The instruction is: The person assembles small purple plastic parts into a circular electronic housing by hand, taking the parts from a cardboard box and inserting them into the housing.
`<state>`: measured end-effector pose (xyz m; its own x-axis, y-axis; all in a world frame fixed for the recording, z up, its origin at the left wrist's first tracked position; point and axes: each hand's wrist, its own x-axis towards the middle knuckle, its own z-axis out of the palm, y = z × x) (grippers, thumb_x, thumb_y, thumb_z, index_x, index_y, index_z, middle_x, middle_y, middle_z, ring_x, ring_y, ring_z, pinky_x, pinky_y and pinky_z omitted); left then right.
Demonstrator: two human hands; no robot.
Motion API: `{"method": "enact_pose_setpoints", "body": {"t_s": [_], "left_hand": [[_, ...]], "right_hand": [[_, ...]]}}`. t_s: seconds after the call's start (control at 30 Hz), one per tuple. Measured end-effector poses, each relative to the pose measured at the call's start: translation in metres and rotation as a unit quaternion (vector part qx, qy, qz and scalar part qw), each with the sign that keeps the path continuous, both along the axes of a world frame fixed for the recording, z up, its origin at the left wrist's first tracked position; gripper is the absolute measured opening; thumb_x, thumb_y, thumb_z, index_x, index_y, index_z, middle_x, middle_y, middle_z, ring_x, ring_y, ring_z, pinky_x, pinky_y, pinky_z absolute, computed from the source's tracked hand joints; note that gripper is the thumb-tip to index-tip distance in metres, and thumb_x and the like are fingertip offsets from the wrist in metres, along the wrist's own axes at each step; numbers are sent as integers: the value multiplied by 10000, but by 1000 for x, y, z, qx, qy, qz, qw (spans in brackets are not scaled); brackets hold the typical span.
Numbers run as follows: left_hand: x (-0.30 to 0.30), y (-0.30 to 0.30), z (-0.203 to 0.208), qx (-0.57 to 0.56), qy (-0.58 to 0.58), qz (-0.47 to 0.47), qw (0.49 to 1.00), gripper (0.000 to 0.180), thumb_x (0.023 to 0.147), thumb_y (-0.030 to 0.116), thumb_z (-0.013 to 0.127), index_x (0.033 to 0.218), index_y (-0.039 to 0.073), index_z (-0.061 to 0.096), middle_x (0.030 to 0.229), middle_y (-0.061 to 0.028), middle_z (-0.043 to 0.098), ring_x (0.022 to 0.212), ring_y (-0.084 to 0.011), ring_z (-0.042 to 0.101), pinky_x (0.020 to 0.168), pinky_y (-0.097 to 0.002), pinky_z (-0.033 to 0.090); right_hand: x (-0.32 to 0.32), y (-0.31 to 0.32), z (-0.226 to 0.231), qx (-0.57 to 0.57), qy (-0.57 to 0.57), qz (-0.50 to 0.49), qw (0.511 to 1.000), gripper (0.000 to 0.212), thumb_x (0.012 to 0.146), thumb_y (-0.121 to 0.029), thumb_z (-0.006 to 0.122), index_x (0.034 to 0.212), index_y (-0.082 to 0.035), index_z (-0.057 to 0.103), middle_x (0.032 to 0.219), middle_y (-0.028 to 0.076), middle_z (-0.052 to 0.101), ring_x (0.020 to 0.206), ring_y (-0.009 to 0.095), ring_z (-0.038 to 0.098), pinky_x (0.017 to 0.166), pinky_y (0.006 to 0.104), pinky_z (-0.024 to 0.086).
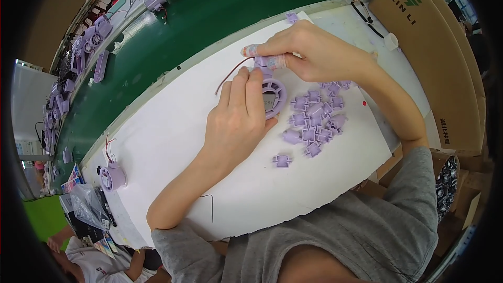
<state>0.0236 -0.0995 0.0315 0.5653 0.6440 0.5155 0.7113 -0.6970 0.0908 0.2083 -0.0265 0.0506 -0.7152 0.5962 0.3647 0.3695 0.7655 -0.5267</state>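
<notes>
Right now you have the round lilac fan housing (274,96) between both hands near the far edge of the white work sheet (173,141). It looks like a light, stiff moulded plastic part, probably smooth enough to slip, so the rim is the safest place to pinch it; the ribs at its centre look thin and likely to bend. A thin dark red wire (229,75) curves out of it to the left, soft and easy to snag, so keep it free of your fingers.

Your left hand (238,118) lies palm down over the housing's left side, fingers curled together against the rim, gripping it and steadying it on the sheet, forearm coming in from the lower left. Your right hand (309,52) arches over from the far side, wrist bent, its taped fingertips (270,62) pinched on a small lilac piece at the top of the housing.

Just right of the housing sits a loose heap of small lilac cross-shaped clips (315,118), with a single clip (281,160) apart, nearer to you. A second fan unit (112,176) with its wires rests at the sheet's left end, and beyond the sheet runs a green belt (209,15) carrying more lilac parts.
</notes>
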Motion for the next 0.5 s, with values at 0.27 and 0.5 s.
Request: {"method": "enact_pose_setpoints", "body": {"t_s": [0.27, 0.5], "left_hand": [[1, -6, -5, 13, 5, 29, 999, 788, 425, 150, 804, 1098, -68, 455, 1027, -191, 510, 784, -247, 545, 520, -263, 504], [0, 3, 9, -89, -30, 64, 994, 959, 451, 118, 786, 1292, 14, 336, 924, -127, 460, 755, -273, 558, 499, -334, 499]], "right_hand": [[1, -6, 10, -137, 11, -18, 990, 251, 724, 5, 533, 949, 53, 632, 653, 173, 604, 554, 206, 570, 541, 303, 437], [-11, -14, 18, -219, 24, -65, 973, 181, 731, -20, 541, 856, 78, 627, 678, 166, 621, 637, 238, 604, 595, 320, 460]]}}
